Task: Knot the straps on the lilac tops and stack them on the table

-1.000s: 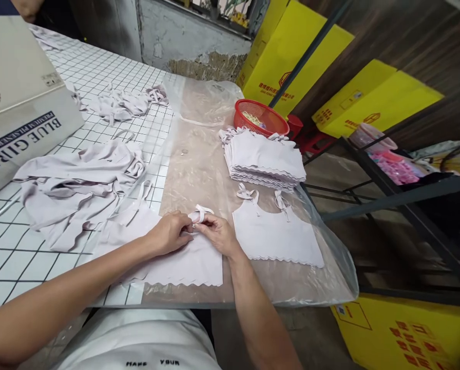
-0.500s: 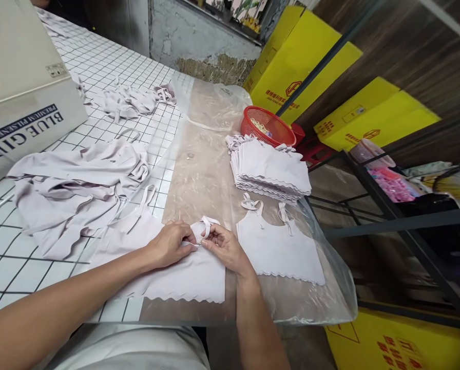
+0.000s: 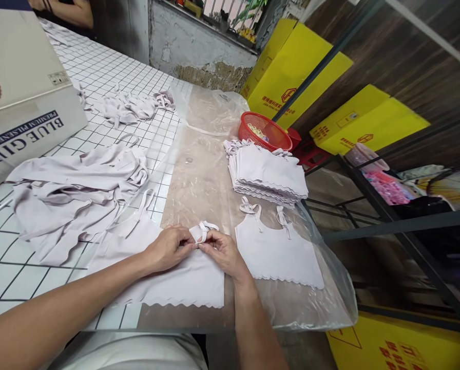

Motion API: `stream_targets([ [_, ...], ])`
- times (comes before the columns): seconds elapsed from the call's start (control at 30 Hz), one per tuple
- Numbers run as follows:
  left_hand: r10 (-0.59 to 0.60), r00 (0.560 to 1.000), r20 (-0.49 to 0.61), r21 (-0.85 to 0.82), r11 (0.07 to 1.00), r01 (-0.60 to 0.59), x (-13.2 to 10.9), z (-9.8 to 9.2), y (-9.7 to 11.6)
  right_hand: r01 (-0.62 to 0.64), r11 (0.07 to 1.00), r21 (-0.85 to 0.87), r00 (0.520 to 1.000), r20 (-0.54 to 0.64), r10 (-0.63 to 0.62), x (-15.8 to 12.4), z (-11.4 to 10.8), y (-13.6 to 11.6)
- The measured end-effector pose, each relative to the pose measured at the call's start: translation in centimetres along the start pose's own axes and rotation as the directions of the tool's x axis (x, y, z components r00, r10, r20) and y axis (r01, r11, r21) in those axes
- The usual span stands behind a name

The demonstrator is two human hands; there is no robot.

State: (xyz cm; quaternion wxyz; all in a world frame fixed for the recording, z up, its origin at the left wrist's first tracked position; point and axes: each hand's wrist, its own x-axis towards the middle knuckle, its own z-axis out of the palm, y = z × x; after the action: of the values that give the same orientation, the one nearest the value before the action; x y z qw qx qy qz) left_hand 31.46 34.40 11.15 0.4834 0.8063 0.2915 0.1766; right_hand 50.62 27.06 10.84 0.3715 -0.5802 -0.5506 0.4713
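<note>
A pale camisole top [image 3: 187,282] with a scalloped hem lies spread at the table's front edge. My left hand [image 3: 171,246] pinches the fabric at its neckline. Close beside it, my right hand [image 3: 223,251] grips the same top by the base of a strap [image 3: 204,228], the fingertips of both hands nearly touching. Another strap [image 3: 141,210] stands up on the left side of the top. To the right, a second camisole [image 3: 278,249] lies flat on clear plastic, and a stack of folded camisoles [image 3: 266,169] sits behind it.
Loose pale garments [image 3: 72,195] lie heaped at left, with a smaller pile [image 3: 126,107] farther back. A carton [image 3: 25,123] stands far left. Behind the stack is a red basket [image 3: 266,131]. Yellow boxes [image 3: 295,72] and a metal rack [image 3: 399,223] are at right. A person's arm [image 3: 74,13] shows top left.
My right fingers have moved slightly left and down, closer to my left fingertips. The strap loop there lies lower. Another person's arm has come into view at top left.
</note>
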Motion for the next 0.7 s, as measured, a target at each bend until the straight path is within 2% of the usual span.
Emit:
stream_targets([
  [0.17, 0.027, 0.999, -0.018, -0.036, 0.999, -0.027, 0.0, 0.0, -0.2, 0.027, 0.999, -0.024, 0.994, -0.105, -0.029, -0.3, 0.2, -0.7],
  [0.33, 0.070, 0.997, -0.028, -0.041, 0.997, -0.071, 0.0, 0.1, -0.4, -0.016, 0.994, -0.109, 0.999, -0.036, 0.013, -0.1, 0.2, -0.9],
  [0.47, 0.086, 0.996, -0.032, -0.015, 0.996, -0.086, -0.1, 0.0, -0.4, 0.026, 0.985, -0.169, 0.999, -0.030, -0.032, 0.0, 0.0, -0.7],
  [0.6, 0.067, 0.997, -0.027, -0.024, 0.997, -0.068, 0.0, -0.4, -0.3, 0.099, 0.973, -0.209, 0.995, 0.049, -0.091, -0.1, -0.2, -1.0],
  [0.7, 0.103, 0.995, -0.019, -0.018, 0.995, -0.103, -0.1, -0.5, 0.0, 0.078, 0.980, -0.185, 0.997, 0.040, -0.071, -0.1, -0.1, -1.1],
])
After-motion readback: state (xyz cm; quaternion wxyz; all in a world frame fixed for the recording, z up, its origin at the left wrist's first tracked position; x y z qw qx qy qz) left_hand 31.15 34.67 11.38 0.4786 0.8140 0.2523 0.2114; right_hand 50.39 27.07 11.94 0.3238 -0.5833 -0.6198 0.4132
